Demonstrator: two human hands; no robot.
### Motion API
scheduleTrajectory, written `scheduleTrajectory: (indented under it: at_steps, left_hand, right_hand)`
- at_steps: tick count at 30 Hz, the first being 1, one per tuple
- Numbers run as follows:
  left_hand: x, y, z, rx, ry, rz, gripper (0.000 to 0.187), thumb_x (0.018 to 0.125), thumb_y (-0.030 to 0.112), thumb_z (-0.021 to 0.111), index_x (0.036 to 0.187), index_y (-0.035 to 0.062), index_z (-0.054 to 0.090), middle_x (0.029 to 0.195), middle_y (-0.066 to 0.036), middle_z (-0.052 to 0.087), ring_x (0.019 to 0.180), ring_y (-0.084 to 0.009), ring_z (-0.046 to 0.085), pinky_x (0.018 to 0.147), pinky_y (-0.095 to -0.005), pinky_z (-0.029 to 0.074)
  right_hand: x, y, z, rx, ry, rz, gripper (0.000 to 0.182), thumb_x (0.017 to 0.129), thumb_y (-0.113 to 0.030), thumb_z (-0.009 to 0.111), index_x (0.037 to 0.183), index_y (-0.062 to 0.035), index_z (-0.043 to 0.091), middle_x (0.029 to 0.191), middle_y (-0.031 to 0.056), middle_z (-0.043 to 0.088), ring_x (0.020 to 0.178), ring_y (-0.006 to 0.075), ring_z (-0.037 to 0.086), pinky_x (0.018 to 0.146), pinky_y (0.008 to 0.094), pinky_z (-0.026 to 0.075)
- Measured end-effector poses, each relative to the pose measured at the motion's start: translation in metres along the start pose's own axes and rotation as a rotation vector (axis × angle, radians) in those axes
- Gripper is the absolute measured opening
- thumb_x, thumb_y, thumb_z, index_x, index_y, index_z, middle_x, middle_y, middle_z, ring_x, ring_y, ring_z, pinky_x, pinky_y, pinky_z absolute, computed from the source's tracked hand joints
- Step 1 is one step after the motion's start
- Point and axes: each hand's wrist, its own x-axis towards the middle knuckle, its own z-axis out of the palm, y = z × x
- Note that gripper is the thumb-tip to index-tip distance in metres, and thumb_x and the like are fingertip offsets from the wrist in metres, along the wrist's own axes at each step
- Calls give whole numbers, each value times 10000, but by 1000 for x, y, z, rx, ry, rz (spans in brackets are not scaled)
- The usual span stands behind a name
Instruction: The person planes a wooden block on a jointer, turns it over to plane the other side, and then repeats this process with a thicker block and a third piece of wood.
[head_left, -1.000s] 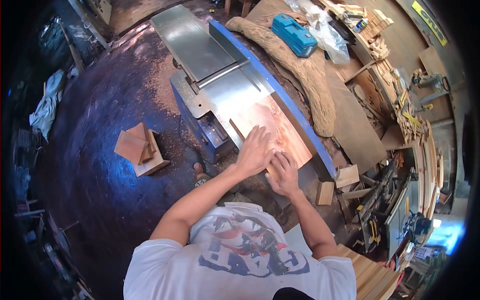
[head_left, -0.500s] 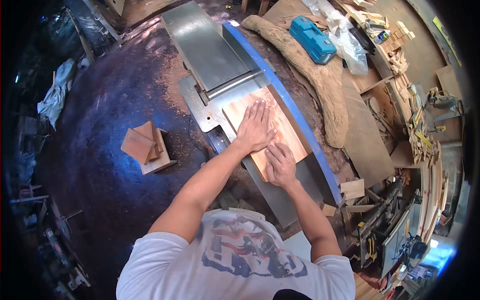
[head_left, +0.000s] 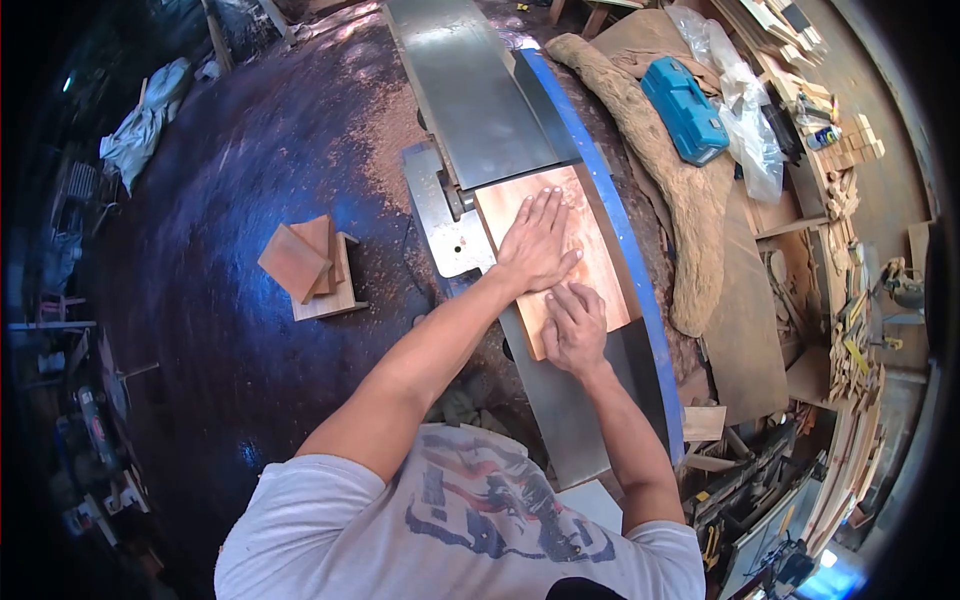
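A reddish-brown wooden board (head_left: 600, 245) lies flat on the metal bed of a jointer (head_left: 475, 95), alongside its blue-edged fence (head_left: 625, 215). The board's front end covers the strip where the cutter head sits. My left hand (head_left: 538, 245) rests flat on top of the board, fingers stretched forward and thumb out to the side. Just behind it, my right hand (head_left: 577, 325) bends its fingers over the board's rear end, thumb near the left corner. The undersides of both hands are hidden.
On the left, a small wooden stool (head_left: 335, 300) carries several brown wood pieces (head_left: 300, 258). Wood shavings (head_left: 395, 140) cover the floor beside the jointer. Beyond the fence lie a long rough log (head_left: 690, 220) and a teal case (head_left: 685, 110). Wood offcuts (head_left: 850, 320) crowd the right side.
Both hands and the board have slid forward along the jointer bed. The shiny cutter strip, visible before, is now covered by the board. The whole view has shifted slightly too.
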Motion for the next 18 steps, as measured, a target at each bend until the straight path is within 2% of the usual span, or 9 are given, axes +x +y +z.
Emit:
scheduleTrajectory:
  at_steps: [18]
  left_hand:
    - [10, -11, -9, 45, -20, 7, 868, 1057, 557, 414, 1626, -88, 291, 1720, -263, 253, 1627, -383, 178, 1332, -516, 114]
  right_hand:
    - [16, 5, 5, 4, 0, 14, 362, 723, -78, 706, 1077, -17, 752, 1216, 121, 715, 1165, 384, 622, 1003, 498, 483]
